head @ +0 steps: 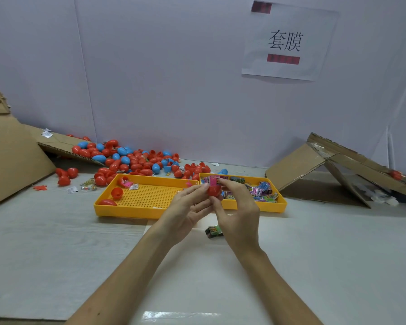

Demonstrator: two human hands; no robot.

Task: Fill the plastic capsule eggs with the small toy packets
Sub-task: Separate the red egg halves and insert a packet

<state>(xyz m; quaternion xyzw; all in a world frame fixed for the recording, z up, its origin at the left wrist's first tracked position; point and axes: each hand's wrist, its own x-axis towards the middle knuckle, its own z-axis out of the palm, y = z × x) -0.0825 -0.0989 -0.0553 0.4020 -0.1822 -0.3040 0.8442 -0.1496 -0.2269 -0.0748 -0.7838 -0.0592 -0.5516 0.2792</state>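
Two hands, left [185, 214] and right [239, 207], pinch a red egg half [213, 191] holding a pink packet [214, 180].

1 legible text is found. A white paper sheet [288, 41] fixed to the back wall [162, 78] carries 2 large black Chinese characters at its centre: 套膜. At the sheet's top left corner and directly below the characters sit 2 red bars [283, 59], their content blurred and unreadable. Below the sheet, print on the toy packets [260, 191] in the yellow tray [282, 205] is too small to read.
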